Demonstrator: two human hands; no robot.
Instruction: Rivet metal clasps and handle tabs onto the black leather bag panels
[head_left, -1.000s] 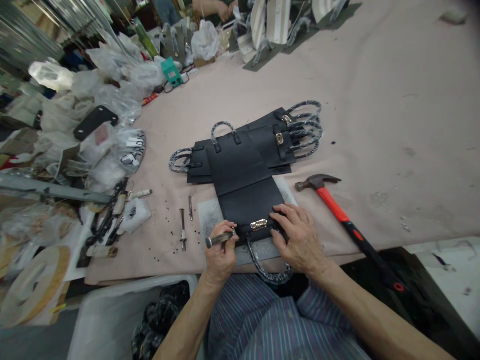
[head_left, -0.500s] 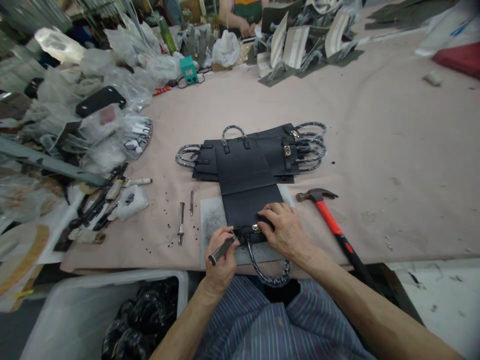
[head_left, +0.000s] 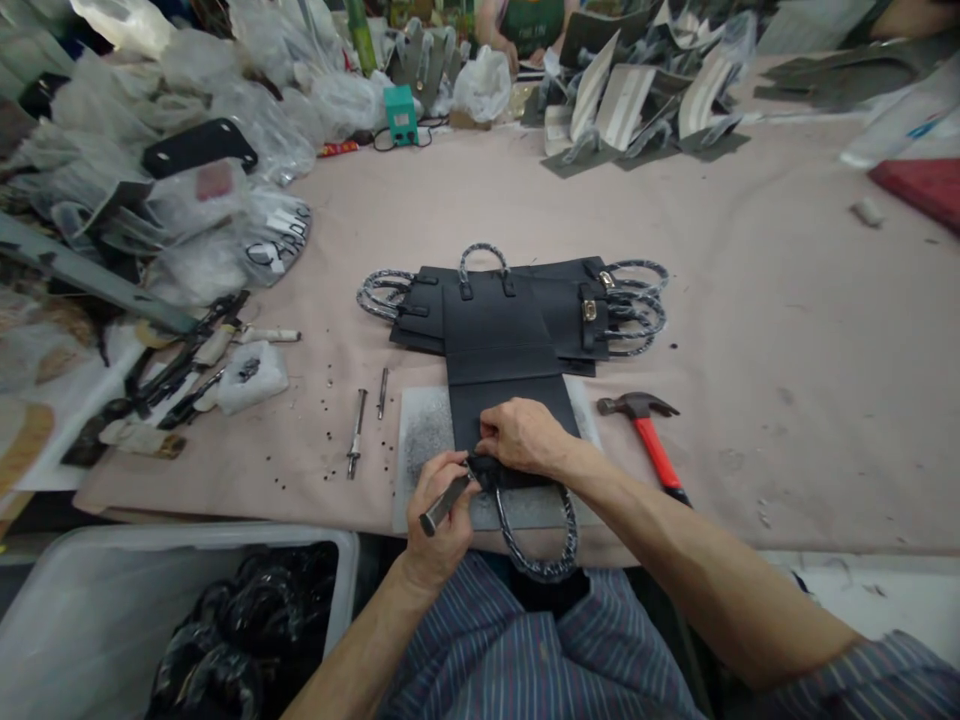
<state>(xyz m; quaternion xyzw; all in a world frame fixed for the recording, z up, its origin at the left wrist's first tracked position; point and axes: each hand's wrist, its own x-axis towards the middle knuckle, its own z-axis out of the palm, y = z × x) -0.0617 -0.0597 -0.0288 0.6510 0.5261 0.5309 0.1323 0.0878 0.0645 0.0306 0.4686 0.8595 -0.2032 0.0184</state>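
Observation:
A black bag panel (head_left: 510, 400) lies lengthwise before me, its near end on a speckled pale board (head_left: 420, 440). A plastic-wrapped handle (head_left: 551, 570) loops off that end toward me. My left hand (head_left: 439, 510) is closed round a metal punch (head_left: 445, 503), tilted with its thick end toward me and its tip by the handle's base. My right hand (head_left: 521, 435) rests over the panel, fingers curled in a pinch at the dark strap near the punch tip. Whatever those fingers hold is hidden, and the hand covers the strap's metal clasp.
Right of the board lies a claw hammer (head_left: 649, 430). Two slim metal tools (head_left: 357, 435) lie to the left among small black bits. More panels with handles (head_left: 585, 310) are stacked beyond. A plastic bin (head_left: 341, 590) of wrapped handles stands at lower left. Across the table a person (head_left: 525, 30) sits.
My right hand has shifted left along the strap toward the punch and now covers the clasp. My left hand keeps its hold on the punch. The camera view has shifted slightly.

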